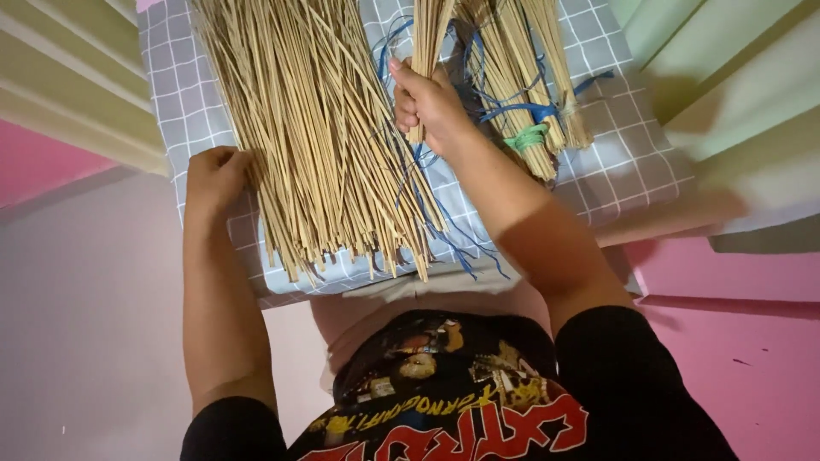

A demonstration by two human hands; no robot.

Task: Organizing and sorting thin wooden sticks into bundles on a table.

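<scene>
- The grey checked cushion [615,162] lies on the person's lap; its near edge runs just beyond the black printed shirt [444,401], and its right corner hangs out over the pink floor [735,358].
- Open floor shows on both sides: pale pink-grey to the left, brighter pink to the right, with pale green striped boards [51,94] at the far left and far right.
- A broad fan of loose straw sticks [316,137] covers the left half of the cushion, thin, stiff and pale tan, their near tips ragged and just overrunning the cushion's edge.
- The left hand [215,175] rests at the left edge of that fan, fingers curled in against the sticks; I cannot tell whether it grips any.
- The right hand [427,102] is closed in a fist around a small bunch of sticks [427,34], held upright above the middle of the cushion.
- Far right of the fist lie tied stick bundles [530,85], bound with a blue strip and a green band [528,137].
- Thin blue strings [444,230] trail loose from under the fist toward the near edge.
</scene>
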